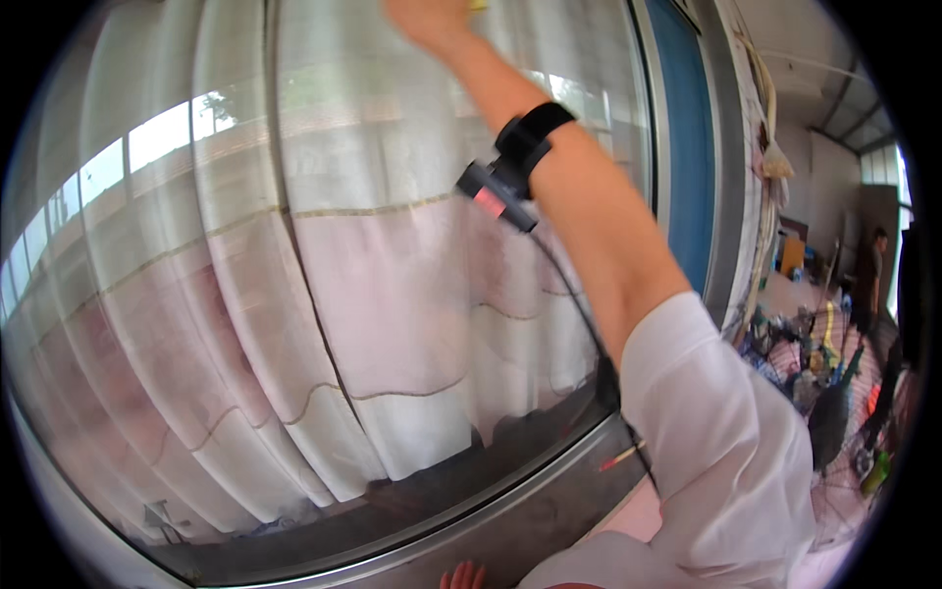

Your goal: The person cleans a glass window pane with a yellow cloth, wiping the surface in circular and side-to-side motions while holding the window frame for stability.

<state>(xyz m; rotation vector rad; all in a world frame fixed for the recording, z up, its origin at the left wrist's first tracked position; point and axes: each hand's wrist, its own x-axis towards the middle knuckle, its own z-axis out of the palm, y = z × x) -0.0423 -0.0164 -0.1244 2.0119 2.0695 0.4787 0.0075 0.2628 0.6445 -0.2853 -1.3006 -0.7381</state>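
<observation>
My right hand point(430, 26) is raised against the upper part of a large window pane point(375, 294), and the top edge of the picture cuts off its fingers. A small piece of something yellow point(478, 4) shows beside it; whether the hand grips it is hidden. Around my right forearm runs a black strap point(536, 132) carrying a small black device point(497, 197) with a cable point(567, 272). Low in the view, the fingers of my left hand point(464, 576) lie at the sill point(530, 526), slightly apart, with nothing seen in them; the rest is out of view.
White and pink curtains point(397, 302) hang behind the glass, which carries reflections. A thin stick with a red end point(622, 456) lies on the sill. Right of the blue panel point(681, 140), a cluttered floor area point(817, 353) holds many items, and a person point(878, 269) stands beyond.
</observation>
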